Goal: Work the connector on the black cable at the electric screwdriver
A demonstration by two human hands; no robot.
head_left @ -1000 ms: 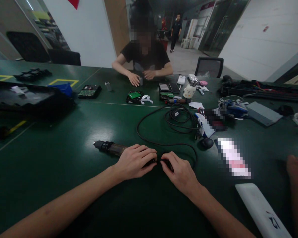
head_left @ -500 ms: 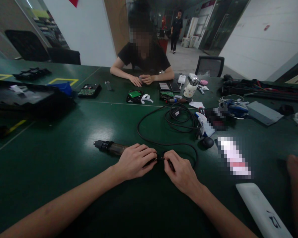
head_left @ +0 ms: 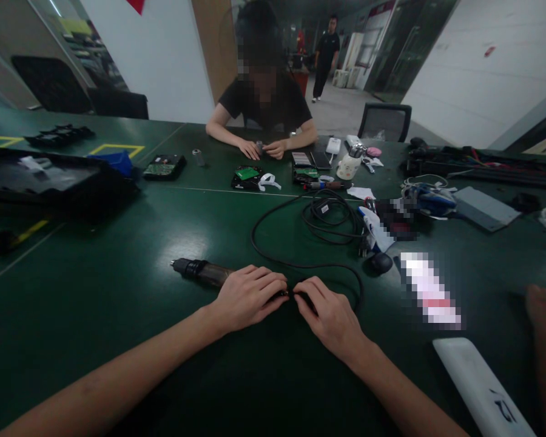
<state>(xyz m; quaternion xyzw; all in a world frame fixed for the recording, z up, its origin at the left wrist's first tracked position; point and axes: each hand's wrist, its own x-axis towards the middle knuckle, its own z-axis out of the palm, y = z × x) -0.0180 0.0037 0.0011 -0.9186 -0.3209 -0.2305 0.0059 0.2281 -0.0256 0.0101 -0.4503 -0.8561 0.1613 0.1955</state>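
Observation:
A dark electric screwdriver (head_left: pixel 204 272) lies on the green table with its bit end pointing left. My left hand (head_left: pixel 253 295) is closed over its rear part, hiding most of that end. Close beside it, my right hand (head_left: pixel 330 312) pinches the end of a black cable (head_left: pixel 346 264); the fingers cover the connector. The fingertips of both hands almost meet at the screwdriver's tail, and I cannot tell whether connector and tail are joined. From my right hand the cable loops back to a loose coil farther up the table.
A black mouse (head_left: pixel 380 263) and a white numbered object (head_left: pixel 482 382) lie to the right. A large black tray (head_left: pixel 50 188) stands at left. Across the table, a person (head_left: pixel 264 103) handles a small grey cylinder (head_left: pixel 259 147) behind circuit-board units (head_left: pixel 247 174). Someone else stands in the aisle.
My right hand has shifted slightly left, closing on the screwdriver's rear end. My left hand stays put. The seated person's hands moved a little, and the person in the aisle came nearer.

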